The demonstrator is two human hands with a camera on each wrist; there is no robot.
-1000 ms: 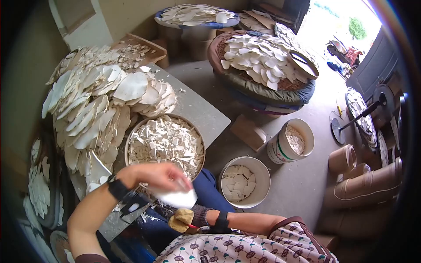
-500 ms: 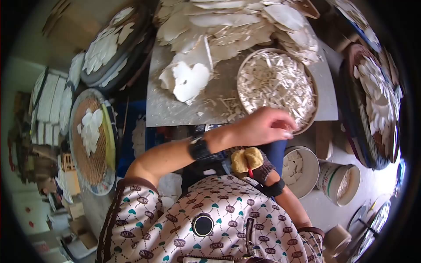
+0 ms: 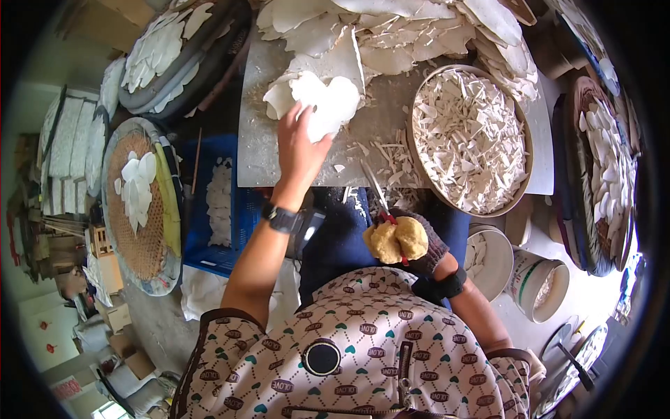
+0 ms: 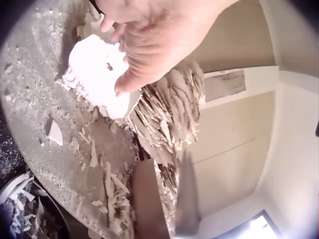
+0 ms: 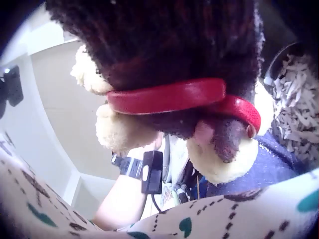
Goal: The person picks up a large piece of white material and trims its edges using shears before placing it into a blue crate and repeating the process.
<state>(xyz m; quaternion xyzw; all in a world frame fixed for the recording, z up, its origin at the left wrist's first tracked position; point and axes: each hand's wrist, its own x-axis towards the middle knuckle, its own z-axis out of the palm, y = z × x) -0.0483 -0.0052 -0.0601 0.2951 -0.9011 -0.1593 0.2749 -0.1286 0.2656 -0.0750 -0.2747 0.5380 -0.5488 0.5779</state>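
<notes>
My bare left hand reaches over the metal-grey table, its fingers spread and touching a flat white lobed piece. In the left wrist view, the thumb lies over the near side of that piece, which has a small dark hole. Low over the lap, my right hand wears a dark knitted glove and grips scissors with red handles. Yellow spongy padding is wrapped about the handles. The scissor blades point up toward the table's front edge.
A round tub of white cut strips stands on the table's right. Behind is a large heap of flat white pieces. White buckets stand at lower right; a blue crate and a woven tray lie left.
The left hand held a white piece over the lap, then was empty by the tub's rim. Now it has moved left onto another white piece. The head view has swung leftward.
</notes>
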